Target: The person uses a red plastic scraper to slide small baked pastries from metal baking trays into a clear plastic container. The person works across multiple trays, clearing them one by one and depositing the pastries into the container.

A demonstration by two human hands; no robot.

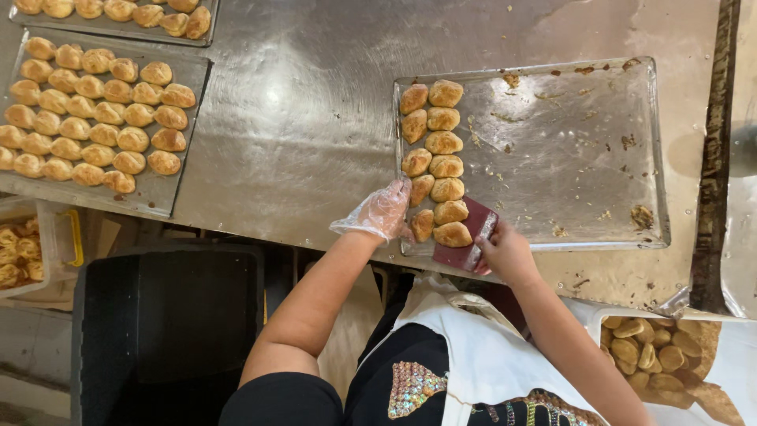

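A metal baking tray [583, 142] lies on the steel table, with two short rows of golden baked pastries [443, 142] along its left side. My left hand [384, 210], in a clear plastic glove, touches the nearest pastries at the tray's front left corner. My bare right hand [505, 251] grips a dark red flat scraper [470, 235] whose blade lies under the closest pastry [453, 234] at the tray's front edge. The rest of that tray holds only crumbs and baked-on bits.
A full tray of pastries [98, 118] sits at the left, another [118, 12] behind it. A clear tub of pastries [20, 252] stands lower left, a black bin [165, 315] beside it. A paper-lined container of pastries [654, 355] is at the lower right.
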